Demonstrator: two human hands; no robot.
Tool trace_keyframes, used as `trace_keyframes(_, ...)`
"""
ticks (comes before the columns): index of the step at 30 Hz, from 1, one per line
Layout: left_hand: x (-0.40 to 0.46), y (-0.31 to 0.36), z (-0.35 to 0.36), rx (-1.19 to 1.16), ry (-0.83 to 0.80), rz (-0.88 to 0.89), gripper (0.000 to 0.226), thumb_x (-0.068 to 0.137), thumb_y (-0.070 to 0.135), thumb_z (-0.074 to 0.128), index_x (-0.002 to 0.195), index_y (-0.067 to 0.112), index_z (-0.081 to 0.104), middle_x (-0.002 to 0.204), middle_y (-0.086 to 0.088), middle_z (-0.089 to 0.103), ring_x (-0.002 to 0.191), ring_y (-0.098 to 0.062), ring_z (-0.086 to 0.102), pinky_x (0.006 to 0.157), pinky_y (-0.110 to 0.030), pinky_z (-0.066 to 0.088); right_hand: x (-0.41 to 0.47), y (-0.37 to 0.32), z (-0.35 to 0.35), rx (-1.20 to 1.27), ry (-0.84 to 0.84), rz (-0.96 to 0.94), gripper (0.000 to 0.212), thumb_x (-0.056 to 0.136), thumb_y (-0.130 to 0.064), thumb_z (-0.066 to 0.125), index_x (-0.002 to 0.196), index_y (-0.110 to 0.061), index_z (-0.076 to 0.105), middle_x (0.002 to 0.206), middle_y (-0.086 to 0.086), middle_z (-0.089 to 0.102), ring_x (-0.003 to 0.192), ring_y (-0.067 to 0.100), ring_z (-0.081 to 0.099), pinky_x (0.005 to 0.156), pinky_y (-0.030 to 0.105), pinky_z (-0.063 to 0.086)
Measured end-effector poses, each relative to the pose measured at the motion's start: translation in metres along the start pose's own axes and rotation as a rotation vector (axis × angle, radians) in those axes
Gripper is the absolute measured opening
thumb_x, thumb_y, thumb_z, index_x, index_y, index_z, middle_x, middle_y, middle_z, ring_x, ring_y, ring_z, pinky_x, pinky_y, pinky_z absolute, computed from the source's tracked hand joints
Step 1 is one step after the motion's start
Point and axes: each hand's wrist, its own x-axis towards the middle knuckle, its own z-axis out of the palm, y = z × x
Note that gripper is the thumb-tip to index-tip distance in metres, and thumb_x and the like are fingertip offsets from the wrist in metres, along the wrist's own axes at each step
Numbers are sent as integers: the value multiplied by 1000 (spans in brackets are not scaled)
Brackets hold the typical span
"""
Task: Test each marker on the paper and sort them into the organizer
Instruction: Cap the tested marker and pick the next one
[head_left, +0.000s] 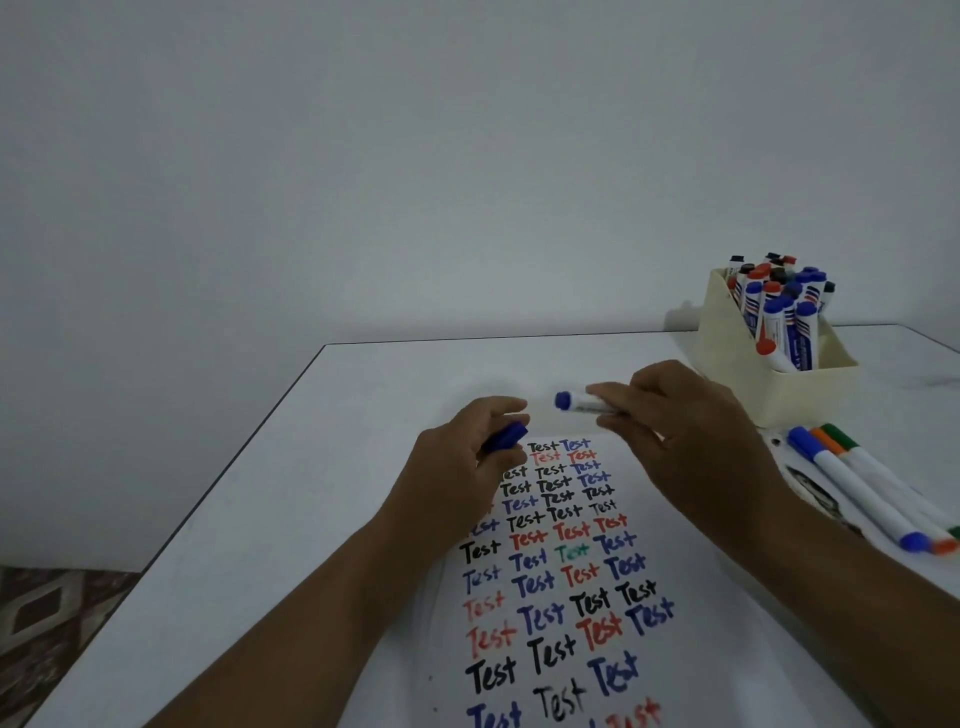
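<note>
Looks like a room in a home, set up as a small desk spot. Plain white table (311, 467) pushed against a bare pale wall (415, 156), no fittings or signage. Patterned brown carpet (47, 618) on the floor, far left of the fingers (608, 400), reads domestic rather than office or lab. Cream plastic organizer (789, 389) crammed with whiteboard markers (779, 312) just right of the fingers; three slim pens (857, 483) loose beside it. Paper (561, 597) covered in handwritten "Test" below the fingers. Dim, flat indoor lighting.

Dim, bluish light; soft blur
</note>
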Motion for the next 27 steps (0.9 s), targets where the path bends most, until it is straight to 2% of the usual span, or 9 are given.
trace_keyframes(2,-1,2,0,30,18,17,37,90,24,68,124,33,57,106,24,62,96,16,56,82,-2,43,-3,-2,2,-96,-31,-35,33,98,-36,58,120,-15,73,91,7,66,68,21,61,72,49,55)
trace_keyframes(5,-3,4,-1,25,42,34,36,89,25,69,124,30,61,98,27,61,96,12,56,82,-6,44,-6,-10,4,-214,-71,-67,34,88,-36,65,117,-20,73,92,6,68,68,23,65,83,59,50)
trace_keyframes(9,-2,8,0,0,27,18,32,90,25,67,120,32,61,98,22,64,93,7,59,77,-8,46,-5,-13,6,-252,-62,-73,39,76,-34,81,112,-19,75,87,8,69,65,26,64,74,54,46)
trace_keyframes(11,-3,8,0,-35,-7,-16,27,91,23,66,111,38,56,98,18,67,90,5,63,75,-10,49,-5,-14,6,-223,-68,-90,37,79,-38,76,110,-19,74,87,7,70,66,26,65,73,51,43)
trace_keyframes(14,-5,9,-2,-54,-51,-38,21,94,19,62,103,35,53,93,16,68,85,3,64,69,-13,51,-5,-14,6,-201,-109,-123,37,83,-46,63,107,-20,74,85,1,73,65,25,64,72,44,37)
trace_keyframes(18,-6,9,-3,-31,-46,-7,19,96,14,58,99,32,55,87,14,67,82,3,62,66,-12,48,-5,-15,8,-185,-142,-143,38,73,-35,86,107,-24,72,85,-4,74,67,21,64,73,43,37)
trace_keyframes(21,-7,10,-1,-61,-55,-15,22,97,14,56,95,35,49,88,9,69,83,-4,65,68,-20,54,-7,-16,7,-187,-147,-144,40,71,-28,90,106,-23,72,84,-5,73,66,21,63,73,44,39)
trace_keyframes(27,-8,15,6,-80,-48,-19,19,99,16,51,99,33,41,90,10,66,80,-4,67,62,-18,54,-10,-22,8,-196,-155,-130,41,68,-21,91,104,-21,73,78,-3,71,62,21,61,70,46,41)
